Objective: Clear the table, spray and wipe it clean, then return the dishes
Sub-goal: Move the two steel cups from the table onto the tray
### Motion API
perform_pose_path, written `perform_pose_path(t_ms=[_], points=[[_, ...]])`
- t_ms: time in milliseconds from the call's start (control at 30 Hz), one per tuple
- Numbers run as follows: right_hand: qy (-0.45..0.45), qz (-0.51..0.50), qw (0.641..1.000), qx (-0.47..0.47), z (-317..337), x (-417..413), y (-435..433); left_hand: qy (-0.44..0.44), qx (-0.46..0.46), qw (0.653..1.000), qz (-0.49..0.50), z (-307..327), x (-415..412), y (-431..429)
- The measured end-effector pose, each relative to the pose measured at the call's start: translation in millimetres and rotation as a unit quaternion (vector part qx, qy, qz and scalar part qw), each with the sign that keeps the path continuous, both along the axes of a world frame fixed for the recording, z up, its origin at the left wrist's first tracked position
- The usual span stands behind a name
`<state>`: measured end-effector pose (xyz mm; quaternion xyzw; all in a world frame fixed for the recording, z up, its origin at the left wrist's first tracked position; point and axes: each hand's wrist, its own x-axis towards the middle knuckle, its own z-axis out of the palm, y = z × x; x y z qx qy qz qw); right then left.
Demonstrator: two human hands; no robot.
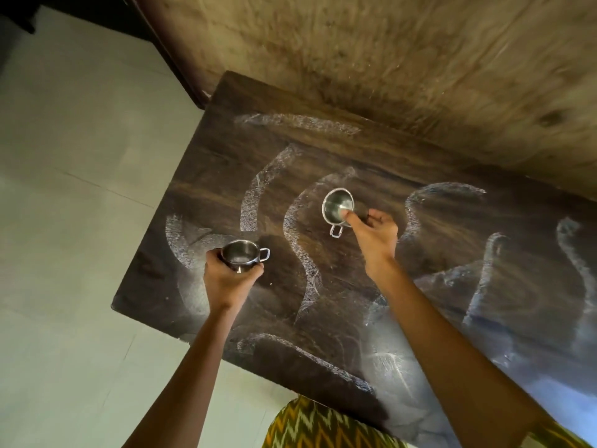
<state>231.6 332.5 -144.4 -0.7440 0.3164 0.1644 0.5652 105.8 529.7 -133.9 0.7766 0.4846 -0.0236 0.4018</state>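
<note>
A dark wooden table (339, 147) fills the middle of the head view, streaked with curved whitish wipe marks. My left hand (227, 279) grips a small steel cup (243, 252) from below, near the table's left edge; its handle points right. My right hand (376, 234) holds a second steel cup (336, 206) at the table's centre, thumb inside the rim, fingers on the outside. This cup's handle points toward me. Whether either cup rests on the tabletop or hangs just above it is unclear.
A stained brownish wall (387, 59) runs along the table's far side. Pale tiled floor (80, 189) lies to the left and in front. A yellow patterned garment (316, 428) shows at the bottom edge, against the table's near side.
</note>
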Motion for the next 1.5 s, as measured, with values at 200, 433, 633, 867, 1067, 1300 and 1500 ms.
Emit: perform_pose_path(t_ms=[200,433,633,867,1067,1300,1500], points=[[0.026,-0.052,0.993,0.106,54.3,-69.6,-30.7,-0.110,-0.031,0.993,-0.020,66.5,-33.6,-38.4],[0.004,-0.069,0.987,0.147,132.8,-167.5,-99.5,-0.176,-0.053,0.981,-0.064,136.4,-103.6,-104.3],[-0.023,-0.111,0.983,0.143,185.0,-237.9,-182.2,-0.217,-0.052,0.962,-0.160,179.3,-131.6,-174.5],[-0.080,-0.178,0.968,0.159,216.7,-271.8,-299.6,-0.255,-0.043,0.926,-0.274,209.6,-112.3,-297.3],[-0.122,-0.205,0.961,0.140,222.7,-289.6,-423.4,-0.287,-0.029,0.898,-0.333,207.4,-113.5,-420.0],[-0.110,-0.230,0.960,0.113,211.9,-314.9,-556.4,-0.266,-0.036,0.905,-0.331,194.0,-135.1,-534.1],[-0.082,-0.243,0.963,0.082,192.5,-305.4,-649.2,-0.242,-0.060,0.903,-0.349,180.9,-120.5,-614.5]])
